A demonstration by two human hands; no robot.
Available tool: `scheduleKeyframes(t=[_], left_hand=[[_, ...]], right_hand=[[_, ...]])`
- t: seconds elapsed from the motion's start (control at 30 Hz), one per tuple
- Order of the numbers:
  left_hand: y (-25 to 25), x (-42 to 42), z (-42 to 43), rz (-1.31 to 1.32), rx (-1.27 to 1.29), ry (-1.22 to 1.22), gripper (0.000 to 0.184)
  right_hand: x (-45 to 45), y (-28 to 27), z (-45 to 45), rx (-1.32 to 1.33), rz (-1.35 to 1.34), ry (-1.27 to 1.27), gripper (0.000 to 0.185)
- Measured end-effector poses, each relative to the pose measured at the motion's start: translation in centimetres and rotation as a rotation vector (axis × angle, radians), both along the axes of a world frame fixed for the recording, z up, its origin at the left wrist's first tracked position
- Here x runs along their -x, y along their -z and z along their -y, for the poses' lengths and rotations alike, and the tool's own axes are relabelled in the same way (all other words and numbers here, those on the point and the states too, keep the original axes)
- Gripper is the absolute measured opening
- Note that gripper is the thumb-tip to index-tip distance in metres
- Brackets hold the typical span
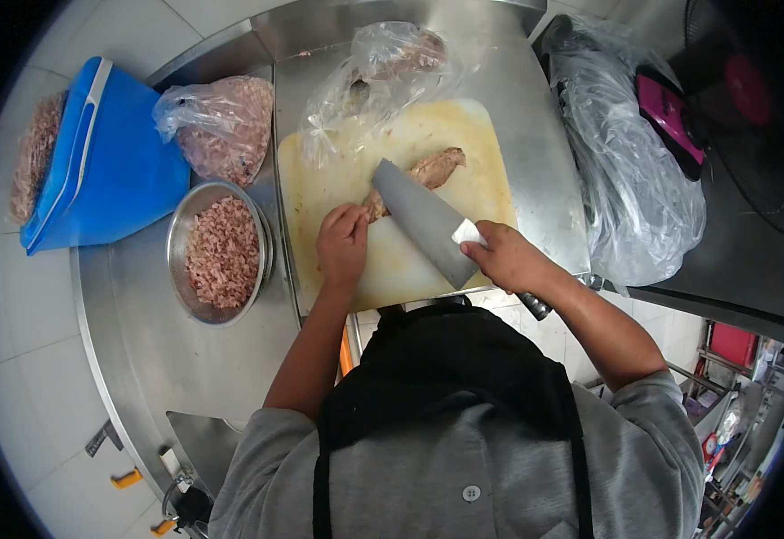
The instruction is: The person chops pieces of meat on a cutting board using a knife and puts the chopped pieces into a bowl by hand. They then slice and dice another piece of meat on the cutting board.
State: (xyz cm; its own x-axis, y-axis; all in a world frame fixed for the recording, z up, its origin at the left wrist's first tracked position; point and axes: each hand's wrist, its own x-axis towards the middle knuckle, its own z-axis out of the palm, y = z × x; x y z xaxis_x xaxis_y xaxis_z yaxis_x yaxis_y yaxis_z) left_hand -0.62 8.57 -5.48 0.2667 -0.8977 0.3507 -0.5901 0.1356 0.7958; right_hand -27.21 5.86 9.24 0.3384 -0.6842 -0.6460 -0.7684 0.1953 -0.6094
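A long piece of brownish meat (438, 168) lies slantwise on a yellowed cutting board (491, 193). My left hand (343, 242) pinches its near left end with curled fingers. Gripped in my right hand (507, 258) is a cleaver (423, 220), its dark handle end sticking out below the fist. The broad grey blade crosses over the meat and covers its middle part. Whether the edge touches the meat, I cannot tell. At the board's far edge sits a clear plastic bag (392, 67) with more meat inside.
Left of the board stands a metal colander (176, 260) of chopped meat (223, 251). Behind it are a bag of chopped meat (230, 126) and a blue zip pouch (127, 162). Plastic sheeting (625, 189) and a pink-and-black object (670, 117) lie right of the steel counter (544, 135).
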Motion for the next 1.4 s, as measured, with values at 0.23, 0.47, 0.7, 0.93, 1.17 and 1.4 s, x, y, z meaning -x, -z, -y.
scheduleKeyframes(t=[0.23,0.47,0.7,0.93,1.17,1.4], left_hand=[[0.1,-0.1,0.1,0.085,0.051,-0.009,0.01],[0.5,0.1,-0.1,0.014,0.009,-0.025,0.008],[0.1,-0.1,-0.1,0.076,0.002,-0.002,0.009],[0.7,0.0,0.3,0.011,0.047,-0.029,0.009],[1.6,-0.6,-0.4,-0.222,-0.078,-0.123,0.019],[-1.3,-2.7,1.0,0.347,0.178,-0.258,0.021]], right_hand=[[-2.0,1.9,1.9,0.059,0.03,-0.032,0.038],[-5.9,4.5,2.8,0.086,0.086,0.002,0.035],[-1.3,5.7,-0.2,0.337,0.187,-0.124,0.037],[-5.6,8.3,-0.4,0.416,0.094,-0.068,0.034],[-8.3,3.4,-3.7,0.3,-0.088,-0.145,0.023],[-1.0,2.9,-4.9,0.286,0.011,-0.142,0.026]])
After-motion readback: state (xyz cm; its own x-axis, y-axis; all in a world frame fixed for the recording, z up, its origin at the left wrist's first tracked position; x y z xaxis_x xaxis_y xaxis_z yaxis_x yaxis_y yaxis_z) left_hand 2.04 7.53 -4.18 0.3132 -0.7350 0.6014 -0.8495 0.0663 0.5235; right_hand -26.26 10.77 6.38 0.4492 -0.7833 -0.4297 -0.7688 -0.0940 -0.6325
